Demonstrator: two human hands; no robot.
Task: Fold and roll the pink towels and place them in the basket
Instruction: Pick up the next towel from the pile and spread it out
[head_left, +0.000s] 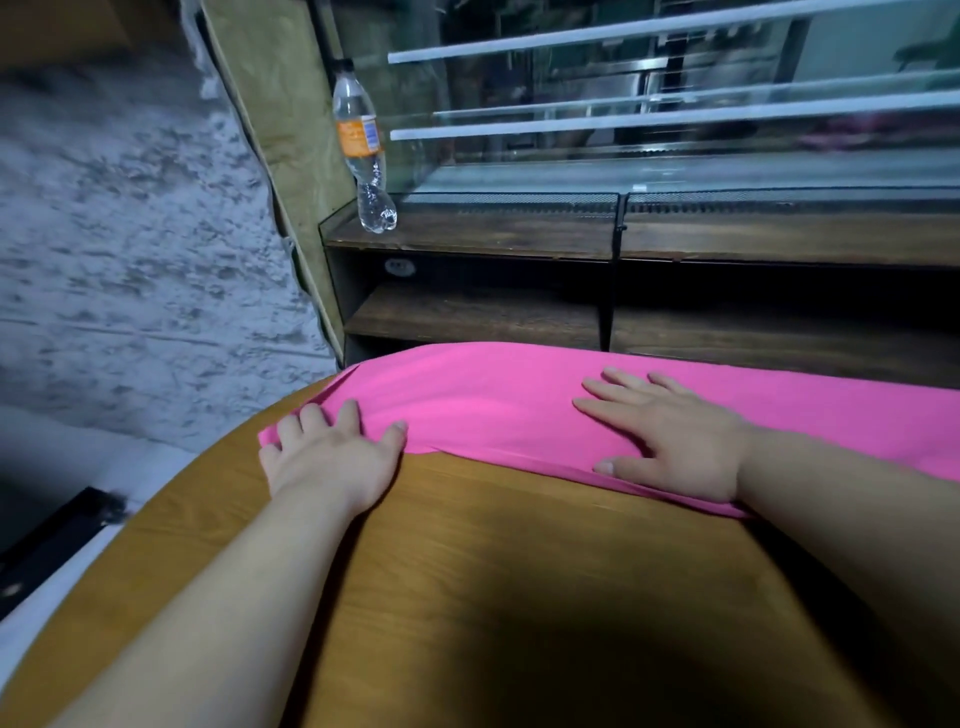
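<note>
A pink towel (498, 400) lies folded in a long band across the far side of the wooden table (519, 571), running off the right edge of the view. My left hand (327, 457) rests on the towel's left end, its fingers bent over the corner and the thumb spread out on the cloth. My right hand (670, 436) lies flat on the towel near its middle, fingers straight and spread. No basket is in view.
Behind the table stands a dark wooden shelf unit (519, 234) with a glass display case above it. A clear plastic bottle (366, 150) with an orange label stands on its left end. A grey stone wall (130, 234) fills the left.
</note>
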